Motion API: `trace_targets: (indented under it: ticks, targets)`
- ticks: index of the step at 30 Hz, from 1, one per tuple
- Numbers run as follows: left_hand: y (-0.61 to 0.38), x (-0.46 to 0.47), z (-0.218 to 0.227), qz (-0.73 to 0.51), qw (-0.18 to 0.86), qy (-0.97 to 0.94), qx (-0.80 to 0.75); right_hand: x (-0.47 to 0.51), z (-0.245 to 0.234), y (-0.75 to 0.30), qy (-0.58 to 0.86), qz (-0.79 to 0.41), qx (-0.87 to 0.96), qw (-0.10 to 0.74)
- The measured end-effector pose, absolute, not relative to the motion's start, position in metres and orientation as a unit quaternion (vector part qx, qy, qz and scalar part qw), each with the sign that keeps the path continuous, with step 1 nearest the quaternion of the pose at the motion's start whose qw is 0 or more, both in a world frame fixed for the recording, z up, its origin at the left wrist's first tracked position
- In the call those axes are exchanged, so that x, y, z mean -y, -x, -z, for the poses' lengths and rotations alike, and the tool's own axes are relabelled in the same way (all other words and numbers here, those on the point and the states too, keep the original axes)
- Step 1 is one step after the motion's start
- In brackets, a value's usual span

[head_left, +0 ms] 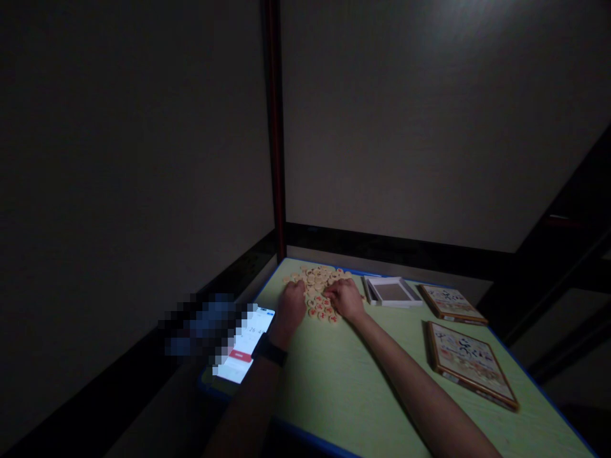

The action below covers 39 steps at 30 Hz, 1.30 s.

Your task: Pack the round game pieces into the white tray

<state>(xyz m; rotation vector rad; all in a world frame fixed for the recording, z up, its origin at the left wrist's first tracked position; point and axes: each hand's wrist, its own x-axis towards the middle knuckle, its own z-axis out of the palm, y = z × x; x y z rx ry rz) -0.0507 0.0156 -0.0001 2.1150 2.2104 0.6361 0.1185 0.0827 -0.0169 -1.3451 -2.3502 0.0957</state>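
A heap of small round wooden game pieces (317,284), pale with red and dark marks, lies at the far end of a green table (353,394). My left hand (291,304) rests on the left side of the heap, fingers curled down onto the pieces. My right hand (344,298) lies on the heap's right side, also curled over pieces. What each hand grips, if anything, is hidden under the fingers. A dark watch (270,349) is on my left wrist.
A lit phone (247,346) lies at the table's left edge. A white open box (392,291) sits right of the heap. Two framed printed boards (451,303) (470,360) lie on the right. Dim walls and a red post (275,127) stand behind.
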Motion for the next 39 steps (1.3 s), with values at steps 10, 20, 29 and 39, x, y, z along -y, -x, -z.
trace_targets:
  ticks: [10,20,29,39]
  targets:
    - [0.055,-0.022,-0.001,-0.150,0.026,-0.675,-0.722,-0.074,0.011,-0.114,0.510,-0.004,0.833,0.215]
    - [0.047,-0.022,0.005,-0.223,0.062,-0.664,-0.711,-0.074,-0.004,-0.103,0.447,-0.029,0.879,0.161]
    - [0.044,-0.018,-0.007,-0.193,0.098,-0.658,-0.721,-0.088,-0.024,-0.076,0.467,0.001,0.883,0.055]
    - [0.043,-0.015,-0.011,-0.156,0.075,-0.663,-0.728,-0.090,-0.027,-0.074,0.438,-0.048,0.897,0.040]
